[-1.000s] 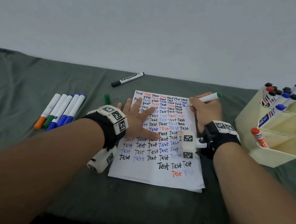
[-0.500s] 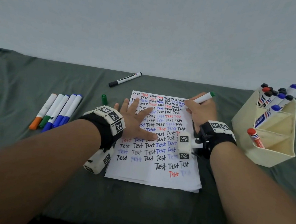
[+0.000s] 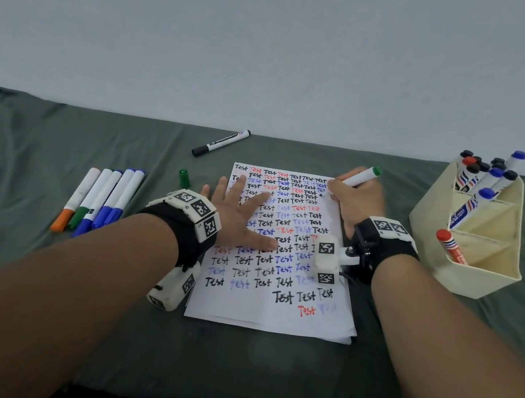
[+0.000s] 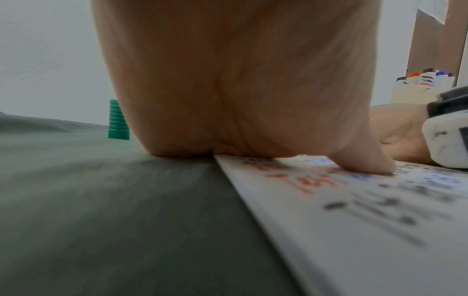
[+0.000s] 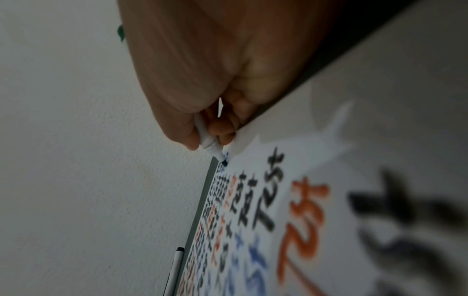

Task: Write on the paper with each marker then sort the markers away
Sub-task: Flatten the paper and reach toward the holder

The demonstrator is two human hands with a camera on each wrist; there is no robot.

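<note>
Head view: the right hand (image 3: pixel 358 201) grips a green marker (image 3: pixel 357 178) in a writing hold, fingers curled round the white barrel, green end pointing up and away, tip down on the upper right part of the paper (image 3: pixel 271 315). The paper, a small stack of sheets covered in rows of "Test" in black, red and blue, lies on the grey-green cloth of the tabletop (image 3: pixel 55 275). The left hand (image 3: pixel 237 215) lies flat on the paper's left side, fingers straight and spread, holding nothing. Just beyond that hand, off the paper, the green cap (image 3: pixel 184 177) stands upright. A black marker (image 3: pixel 221 143) lies farther back, well apart from the sheet. On the left lie 5 capped markers (image 3: pixel 100 201) side by side — 1 orange, 1 green, 3 blue. On the right stands a cream organizer (image 3: pixel 484 284) with stepped compartments: a red marker (image 3: pixel 449 245) leans in the front one, a blue one in the middle, several black, red and blue ones at the back.

Left wrist view: the left hand (image 4: pixel 240 80) presses its heel on the paper's (image 4: pixel 367 230) edge, thumb down on the writing; the green cap (image 4: pixel 118 120) stands on the cloth behind.

Right wrist view: the right hand's fingers (image 5: pixel 220 130) pinch the green marker (image 5: pixel 209 140) near its nib, which touches the paper (image 5: pixel 329 140) close to the far edge — the black marker (image 5: pixel 174 270) lies beyond.
</note>
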